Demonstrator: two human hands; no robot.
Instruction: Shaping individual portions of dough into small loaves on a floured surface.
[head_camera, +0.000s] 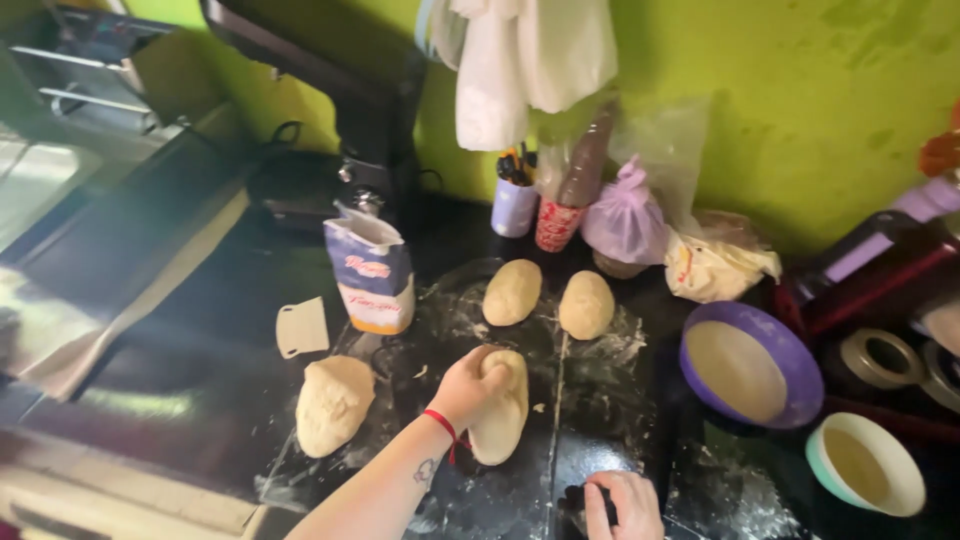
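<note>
Your left hand (470, 385) is curled over the top of a dough loaf (500, 410), fingers pressed into its upper end, gripping it. That loaf lies lengthwise at the middle of the dark, floured table (200, 400), just left of a seam in the surface. A red cord is tied round your left wrist.

Your right hand (625, 505) rests at the lower edge of the view, fingers bent down onto the table beside a small dark object; whether it grips that object cannot be told.

Left of the held loaf, apart from it, sits a larger lump (333, 402) of dough. Above that lump lies a white scraper (302, 326), and next to it stands an opened flour bag (371, 275). Further back on the floured patch, two more loaves lie side by side without touching: the left loaf (512, 291) and the right loaf (586, 304).

To your right, a purple bowl (790, 355) holds pale contents, and a white bowl (905, 465) with a green outside stands below it, near the edge. Behind the loaves, against the green wall, stand a cup (514, 205) of utensils, a brown bottle (585, 160), a tied purple bag (625, 220) and a crumpled white bag (715, 265). A black mixer (360, 110) stands at the back left.
</note>
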